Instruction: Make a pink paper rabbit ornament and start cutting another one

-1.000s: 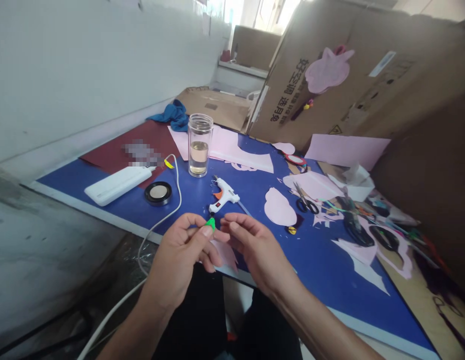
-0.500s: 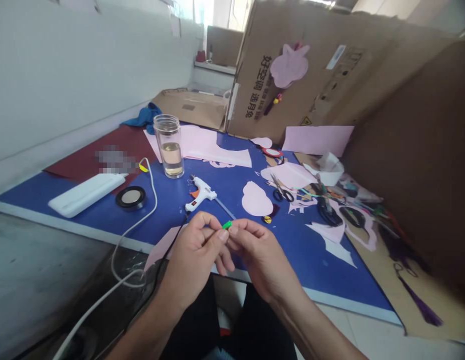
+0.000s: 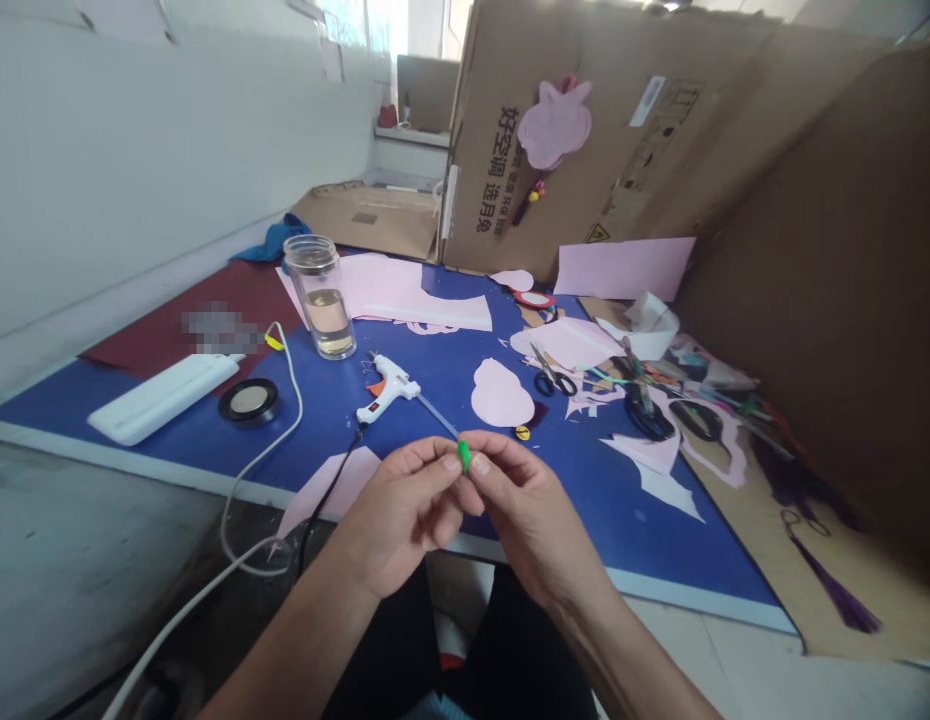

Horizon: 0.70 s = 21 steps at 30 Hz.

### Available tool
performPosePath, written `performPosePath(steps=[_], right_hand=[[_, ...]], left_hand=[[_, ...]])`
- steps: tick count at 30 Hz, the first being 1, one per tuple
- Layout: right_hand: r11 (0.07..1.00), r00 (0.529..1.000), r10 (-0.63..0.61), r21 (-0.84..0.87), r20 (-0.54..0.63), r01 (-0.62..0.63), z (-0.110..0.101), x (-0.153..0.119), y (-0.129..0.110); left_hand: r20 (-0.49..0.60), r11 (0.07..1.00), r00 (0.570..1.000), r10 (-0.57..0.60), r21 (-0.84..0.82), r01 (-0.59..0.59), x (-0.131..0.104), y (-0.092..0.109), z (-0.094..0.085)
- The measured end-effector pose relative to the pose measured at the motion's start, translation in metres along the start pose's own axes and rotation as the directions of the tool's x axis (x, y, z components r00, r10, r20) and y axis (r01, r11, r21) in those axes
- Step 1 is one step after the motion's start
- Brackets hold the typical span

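A small bright green piece (image 3: 464,456), too small to tell its kind, is pinched between the thumbs and fingers of both hands above the table's front edge. My left hand (image 3: 405,500) grips it from the left, my right hand (image 3: 521,500) from the right. Just beyond them a white hot glue gun (image 3: 388,388) lies on its side, a clear glue stick (image 3: 438,415) reaching from its back toward my fingertips. To the right rest a pink paper cutout (image 3: 502,393) and a small yellow bell (image 3: 522,433).
A lidless glass jar (image 3: 330,310) of pale liquid stands at the back left, near a white power bank (image 3: 165,398) and a tape roll (image 3: 248,401). Scissors (image 3: 555,378), paper scraps (image 3: 660,470) and a purple tassel (image 3: 836,590) lie rightward. Cardboard (image 3: 622,180) rises behind.
The green piece has turned from lying slanted to standing nearly upright between my fingertips. My left fingers have curled in closer. The whole view has shifted slightly.
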State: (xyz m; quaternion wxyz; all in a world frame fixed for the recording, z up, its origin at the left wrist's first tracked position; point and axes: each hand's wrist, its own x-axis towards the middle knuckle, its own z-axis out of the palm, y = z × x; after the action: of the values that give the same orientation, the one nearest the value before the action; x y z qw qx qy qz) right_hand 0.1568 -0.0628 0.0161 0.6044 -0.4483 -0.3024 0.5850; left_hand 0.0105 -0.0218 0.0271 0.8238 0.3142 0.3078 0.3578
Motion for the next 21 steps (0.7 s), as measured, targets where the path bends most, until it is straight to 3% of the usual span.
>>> performPosePath(steps=[7,15,21], right_hand=[[0.999,0.999,0.033,0.025,-0.012,-0.033,-0.005,0.002,-0.002],[0.977,0.989,0.138,0.16,0.052,-0.144,-0.015,0.004,-0.005],[0.96,0.992,0.128,0.249,0.017,-0.128,-0.017,0.002,-0.005]], left_hand=[[0.037,0.989,0.992,-0.123,-0.074,0.125,0.011,-0.001,-0.001],[-0.033,0.994,0.993,-0.109,0.008,0.109,0.019,-0.004,0.007],[-0.051,0.992,0.995,-0.087,0.083,0.091,0.021,-0.008,0.013]])
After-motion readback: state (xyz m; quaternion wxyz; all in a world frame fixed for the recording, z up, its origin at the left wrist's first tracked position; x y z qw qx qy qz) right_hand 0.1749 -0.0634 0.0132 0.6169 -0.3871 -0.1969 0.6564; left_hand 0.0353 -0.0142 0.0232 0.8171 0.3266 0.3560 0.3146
